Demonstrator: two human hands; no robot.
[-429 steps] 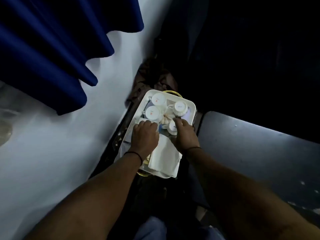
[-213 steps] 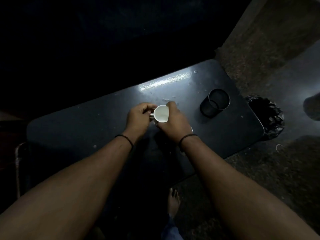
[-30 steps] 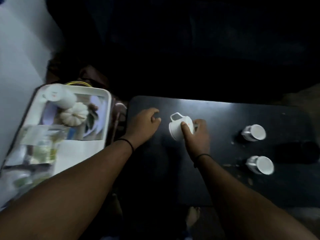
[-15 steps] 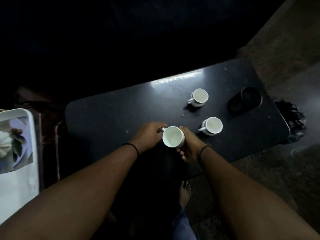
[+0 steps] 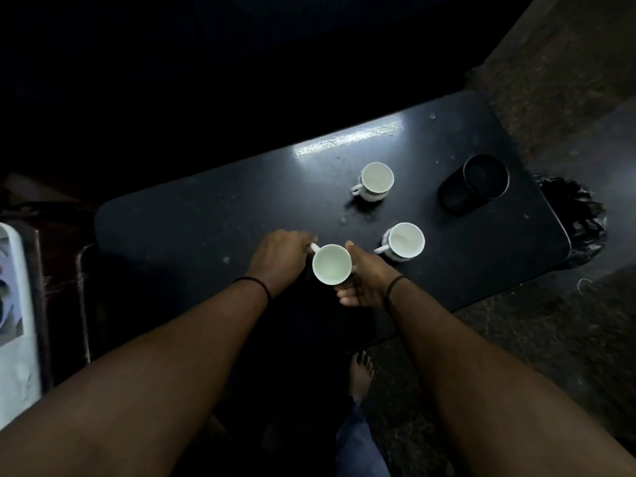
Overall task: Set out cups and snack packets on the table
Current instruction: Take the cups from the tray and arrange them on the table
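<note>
A person's two hands hold a small white ceramic cup (image 5: 332, 264) upright at the centre of the frame, over the near part of a dark, glossy rectangular table (image 5: 206, 215). The left hand (image 5: 280, 258) has its fingers curled at the cup's handle; the right hand (image 5: 361, 280) cradles the cup's side, fingers wrapped beneath. Two more white cups stand on the table, one just right of the hands (image 5: 402, 241), one further up (image 5: 375, 181). A black round container (image 5: 476, 182) lies at upper right. A white tray's edge (image 5: 17, 339) shows at far left.
</note>
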